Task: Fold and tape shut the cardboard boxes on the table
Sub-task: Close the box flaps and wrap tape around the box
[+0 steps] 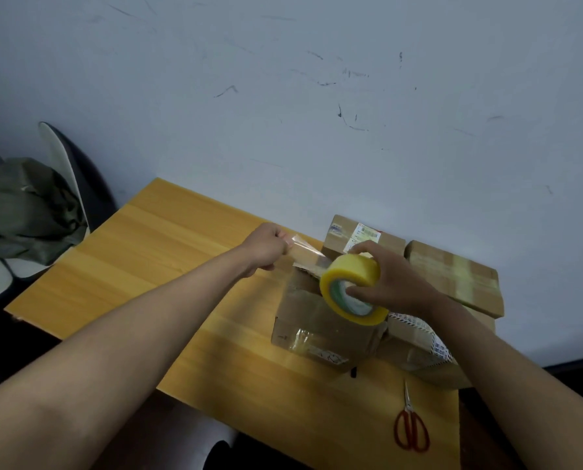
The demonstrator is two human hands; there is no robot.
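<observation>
A brown cardboard box with old tape patches stands on the wooden table, near its right side. Above the box my right hand grips a yellow roll of clear tape, thumb in the core and fingers over the rim. A clear strip of tape stretches from the roll to the left. My left hand pinches the strip's free end over the table, just beyond the box's far left corner.
A labelled box stands against the wall behind, a taped flat box lies at the right, and another box sits under my right forearm. Red-handled scissors lie near the front edge. A chair with green cloth is to the left.
</observation>
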